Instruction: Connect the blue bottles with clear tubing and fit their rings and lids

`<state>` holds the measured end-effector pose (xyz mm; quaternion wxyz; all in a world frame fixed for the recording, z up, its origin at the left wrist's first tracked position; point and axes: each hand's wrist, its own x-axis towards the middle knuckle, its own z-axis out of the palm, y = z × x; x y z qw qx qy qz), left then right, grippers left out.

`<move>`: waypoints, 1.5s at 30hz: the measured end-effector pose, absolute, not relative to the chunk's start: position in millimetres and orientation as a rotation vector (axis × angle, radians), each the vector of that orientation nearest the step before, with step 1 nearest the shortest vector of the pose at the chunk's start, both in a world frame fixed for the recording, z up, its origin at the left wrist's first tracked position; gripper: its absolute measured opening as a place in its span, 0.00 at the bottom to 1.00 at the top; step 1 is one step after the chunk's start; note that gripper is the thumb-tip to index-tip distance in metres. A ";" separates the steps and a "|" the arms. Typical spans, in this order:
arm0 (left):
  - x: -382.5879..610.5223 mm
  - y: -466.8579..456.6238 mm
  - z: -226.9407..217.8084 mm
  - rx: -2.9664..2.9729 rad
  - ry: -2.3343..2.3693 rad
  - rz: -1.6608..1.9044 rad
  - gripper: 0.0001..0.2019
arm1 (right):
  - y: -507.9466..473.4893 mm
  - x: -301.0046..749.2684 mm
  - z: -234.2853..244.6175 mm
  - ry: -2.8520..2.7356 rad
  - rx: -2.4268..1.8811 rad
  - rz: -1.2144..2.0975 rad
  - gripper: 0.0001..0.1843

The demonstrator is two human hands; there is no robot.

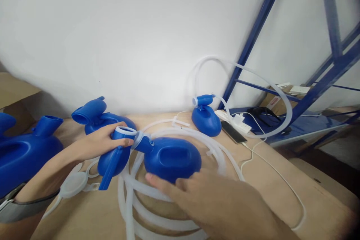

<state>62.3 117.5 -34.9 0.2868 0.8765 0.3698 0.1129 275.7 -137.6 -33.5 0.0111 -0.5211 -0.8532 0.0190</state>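
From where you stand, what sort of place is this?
Likely a small assembly or packing workshop, not a home. Matching blue plastic bottles lie on a brown worktop among coils of white tubing, the left hand gripping one, and blue metal racking stands beside it.

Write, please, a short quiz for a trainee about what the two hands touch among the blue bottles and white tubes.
1. True or false: the right hand touches the blue bottle that lies on the coiled white tube.
2. What does the left hand grip? A) a phone B) a blue funnel piece with a white ring C) a cable
3. Fill in: the small blue bottle near the wall is joined at its neck to a long white ____.

Key: 1 true; 2 B; 3 hose.
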 end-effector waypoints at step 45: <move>66.8 120.6 -42.0 2.334 0.873 0.203 0.30 | -126.5 487.3 -1.4 -1.024 -0.692 -0.278 0.28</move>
